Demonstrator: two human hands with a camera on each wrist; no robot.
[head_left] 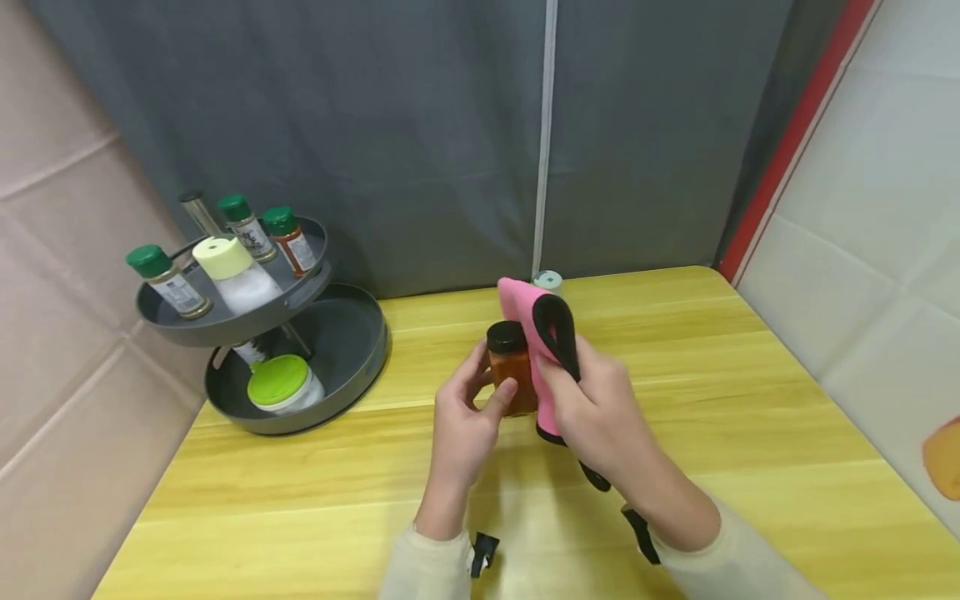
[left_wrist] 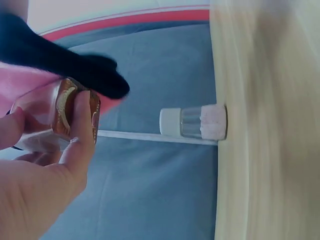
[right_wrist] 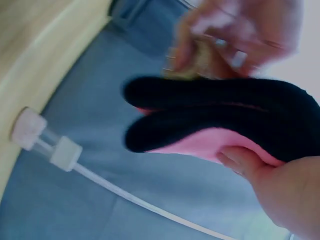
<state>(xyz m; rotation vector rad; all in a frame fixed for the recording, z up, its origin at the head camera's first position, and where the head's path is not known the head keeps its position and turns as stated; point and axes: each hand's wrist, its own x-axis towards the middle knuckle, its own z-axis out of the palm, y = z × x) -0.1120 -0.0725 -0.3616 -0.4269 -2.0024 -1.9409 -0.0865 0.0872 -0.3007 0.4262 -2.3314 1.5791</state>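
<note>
A small glass jar (head_left: 512, 372) with a black lid and reddish-brown contents is gripped by my left hand (head_left: 467, 417), thumb on its near side. In the left wrist view the jar (left_wrist: 42, 110) shows an angular body and my fingers round its base. My right hand (head_left: 596, 408) holds a folded pink cloth (head_left: 525, 333) with black edging against the jar's right side. In the right wrist view the thumb presses on the pink face of the cloth (right_wrist: 210, 142), while the black edging hides part of the jar.
A grey two-tier turntable (head_left: 360, 375) stands at left, bearing green-capped spice bottles (head_left: 180, 287), a shaker with a pale yellow lid (head_left: 236, 275) and a lime-lidded tub (head_left: 281, 382). A white-capped jar (left_wrist: 192, 122) stands at the wooden table's (head_left: 750, 400) back edge, before a grey curtain.
</note>
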